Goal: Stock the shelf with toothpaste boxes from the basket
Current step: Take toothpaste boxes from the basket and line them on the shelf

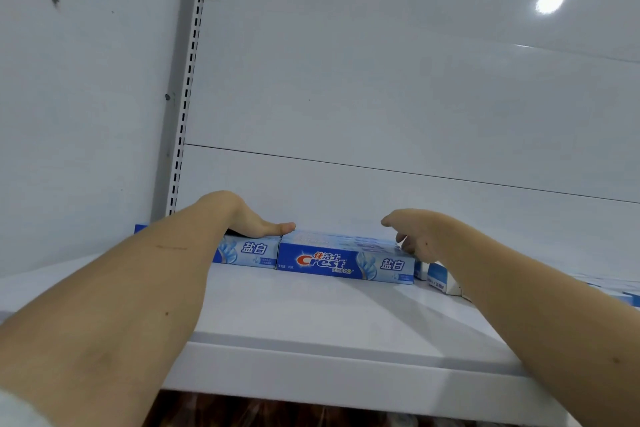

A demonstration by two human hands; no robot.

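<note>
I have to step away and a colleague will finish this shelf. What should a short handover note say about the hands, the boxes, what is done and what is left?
Left hand: laid flat on top of the left Crest toothpaste box, fingers straight.
Right hand: at the right end of the middle Crest toothpaste box, fingers curled near it; whether it grips is unclear.
Both boxes lie end to end near the back of the white shelf, labels facing out.
More toothpaste boxes lie to the right, partly hidden by the right forearm.
Done: a row is started.
Left: probably square up the row. The basket is out of view, so the remaining stock is unknown.
</note>
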